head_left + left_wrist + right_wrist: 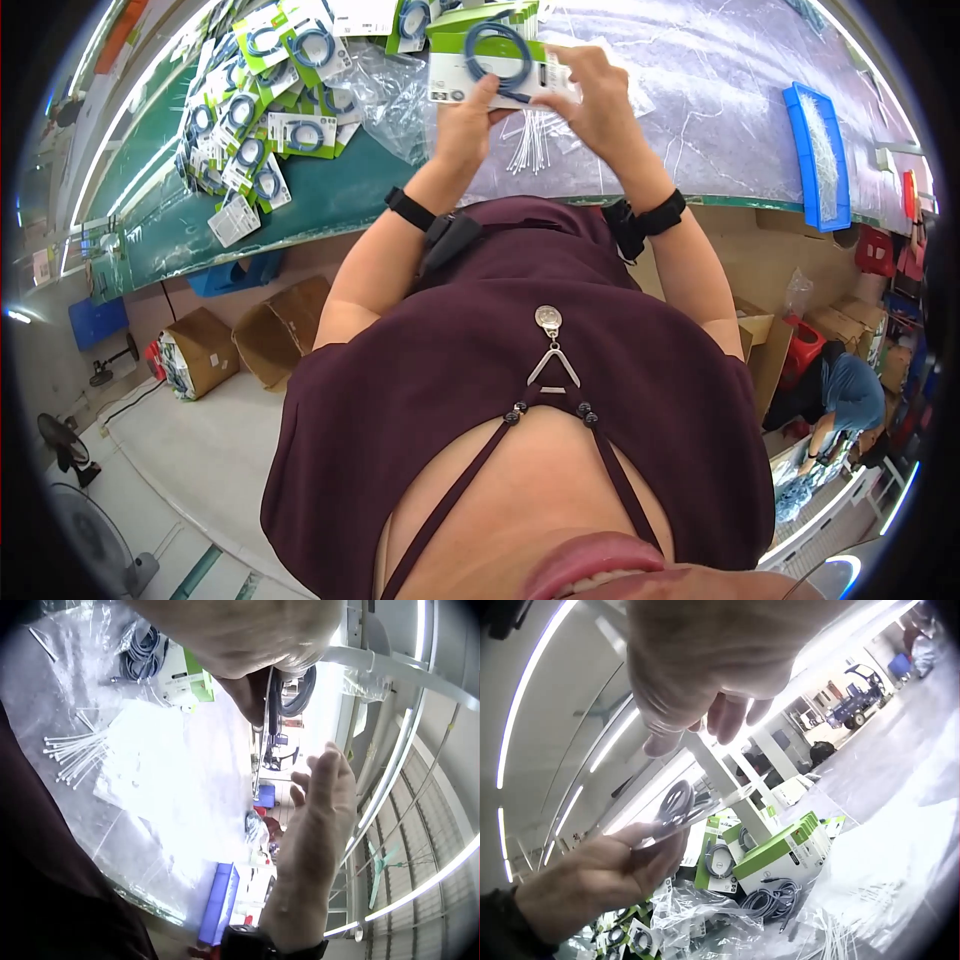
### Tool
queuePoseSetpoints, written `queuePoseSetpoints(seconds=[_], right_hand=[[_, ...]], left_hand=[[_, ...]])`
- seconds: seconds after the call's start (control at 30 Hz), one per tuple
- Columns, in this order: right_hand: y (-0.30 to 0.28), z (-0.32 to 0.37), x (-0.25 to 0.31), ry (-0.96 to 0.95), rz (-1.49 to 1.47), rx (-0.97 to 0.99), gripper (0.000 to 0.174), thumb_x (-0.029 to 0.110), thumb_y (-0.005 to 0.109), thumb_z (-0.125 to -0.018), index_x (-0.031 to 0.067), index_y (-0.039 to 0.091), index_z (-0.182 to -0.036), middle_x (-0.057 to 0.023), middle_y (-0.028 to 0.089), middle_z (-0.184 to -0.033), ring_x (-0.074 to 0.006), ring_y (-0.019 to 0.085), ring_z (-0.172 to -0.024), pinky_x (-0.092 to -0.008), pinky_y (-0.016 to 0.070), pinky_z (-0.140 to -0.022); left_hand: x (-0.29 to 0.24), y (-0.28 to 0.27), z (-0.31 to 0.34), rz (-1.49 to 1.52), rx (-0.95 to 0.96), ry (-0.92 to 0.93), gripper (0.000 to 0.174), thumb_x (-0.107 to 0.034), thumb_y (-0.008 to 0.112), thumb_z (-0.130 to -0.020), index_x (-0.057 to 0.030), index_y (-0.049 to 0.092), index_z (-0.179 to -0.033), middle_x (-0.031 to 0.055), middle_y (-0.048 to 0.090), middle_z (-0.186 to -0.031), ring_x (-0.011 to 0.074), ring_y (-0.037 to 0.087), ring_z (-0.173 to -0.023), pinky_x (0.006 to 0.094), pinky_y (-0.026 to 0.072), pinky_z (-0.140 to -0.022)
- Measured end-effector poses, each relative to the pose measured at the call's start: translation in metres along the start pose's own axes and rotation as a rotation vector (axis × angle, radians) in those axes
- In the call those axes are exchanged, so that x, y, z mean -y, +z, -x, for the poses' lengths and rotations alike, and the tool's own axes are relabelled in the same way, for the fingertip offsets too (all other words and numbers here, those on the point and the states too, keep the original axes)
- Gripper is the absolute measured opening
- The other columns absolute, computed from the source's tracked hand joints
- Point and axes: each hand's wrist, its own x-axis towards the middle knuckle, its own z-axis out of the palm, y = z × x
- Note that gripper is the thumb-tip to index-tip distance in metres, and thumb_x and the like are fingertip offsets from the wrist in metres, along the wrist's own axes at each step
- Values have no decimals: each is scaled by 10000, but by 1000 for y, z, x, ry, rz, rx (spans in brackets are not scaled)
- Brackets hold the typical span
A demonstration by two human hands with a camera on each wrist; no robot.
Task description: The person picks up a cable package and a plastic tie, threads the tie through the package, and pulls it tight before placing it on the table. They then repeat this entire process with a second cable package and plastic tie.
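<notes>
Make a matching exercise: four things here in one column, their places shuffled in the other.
1 blue coiled cable on white card
2 bundle of white zip ties
3 blue plastic tray
4 pile of green-and-white packaged cables

A far right of table
B held by left hand and right hand
C left of table
D clear plastic sheet, under the hands

Pairs: 1-B, 2-D, 3-A, 4-C

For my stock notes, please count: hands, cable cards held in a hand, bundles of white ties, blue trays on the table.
Left hand, right hand: 2
Held cable card: 1
Bundle of white ties: 1
Blue tray: 1
Total: 5
</notes>
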Motion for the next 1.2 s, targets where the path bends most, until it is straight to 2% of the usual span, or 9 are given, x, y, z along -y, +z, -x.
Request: queuePoseSetpoints(seconds=[0.1, 0.17, 0.23, 0.3, 0.43, 0.77, 1.0, 1.1, 1.2], right_hand=[[-4, 11, -27, 345, -230, -32, 170, 140, 689, -779, 62, 660, -928, -51, 593, -778, -174, 580, -709, -315, 448, -653], [18, 45, -55, 568, -304, 239, 114, 129, 643, -821, 33, 651, -881, -75, 616, -713, -166, 601, -651, -301, 475, -603], [68, 103, -96, 568, -253, 493, 159, 176, 641, -821, 21, 645, -853, -94, 631, -673, -170, 614, -633, -294, 483, -607], [110, 144, -117, 823, -261, 588, 195, 235, 641, -809, 43, 644, -842, -120, 652, -749, -235, 636, -688, -348, 496, -649], [136, 155, -100, 773, 75, 559, 224, 285, 630, -801, 62, 639, -820, -142, 659, -811, -304, 635, -756, -404, 495, -687], [143, 161, -112, 869, 51, 574, 213, 291, 625, -793, 81, 627, -830, -147, 651, -861, -323, 625, -819, -414, 490, -725], [116, 161, -127, 760, -85, 444, 188, 240, 616, -785, 55, 627, -817, -147, 653, -812, -298, 633, -803, -385, 489, -708], [86, 147, -124, 849, -109, 622, 173, 204, 632, -769, 38, 633, -818, -143, 654, -803, -292, 632, -788, -374, 488, -695], [40, 129, -108, 777, 62, 516, 160, 188, 637, -764, 32, 634, -795, -148, 643, -769, -308, 632, -762, -398, 488, -686]], left_hand=[[-6, -20, -4, 26, -29, 42, 278, -53, 545, -891, -42, 476, -1161, 94, 598, -1039, 194, 644, -878, 337, 597, -705], [-7, -32, 0, 11, -87, 56, 282, -51, 539, -894, -45, 471, -1168, 95, 597, -1045, 201, 644, -893, 350, 597, -716], [-8, -36, 3, 5, -117, 58, 284, -50, 535, -895, -47, 469, -1171, 95, 597, -1048, 204, 644, -901, 356, 597, -722], [-10, -38, 10, 52, -147, 47, 295, -49, 544, -891, -47, 468, -1176, 95, 596, -1058, 207, 642, -911, 359, 594, -737], [-16, -44, 21, 117, -193, -12, 313, -48, 562, -882, -48, 469, -1181, 94, 595, -1072, 212, 636, -931, 367, 584, -764], [-23, -28, 28, 163, -162, -63, 329, -66, 603, -865, -63, 490, -1174, 84, 601, -1078, 219, 627, -960, 383, 551, -833], [-13, -10, 4, 319, -183, -196, 164, -124, 657, -843, -93, 583, -986, 34, 638, -930, 155, 610, -803, 305, 500, -669], [-22, 3, -2, 359, -117, -201, 144, -143, 665, -841, -93, 585, -950, 21, 634, -894, 140, 591, -771, 290, 469, -634], [-31, 12, -9, 406, -49, -186, 136, -156, 668, -842, -93, 586, -931, 14, 630, -871, 132, 582, -756, 281, 458, -624]])
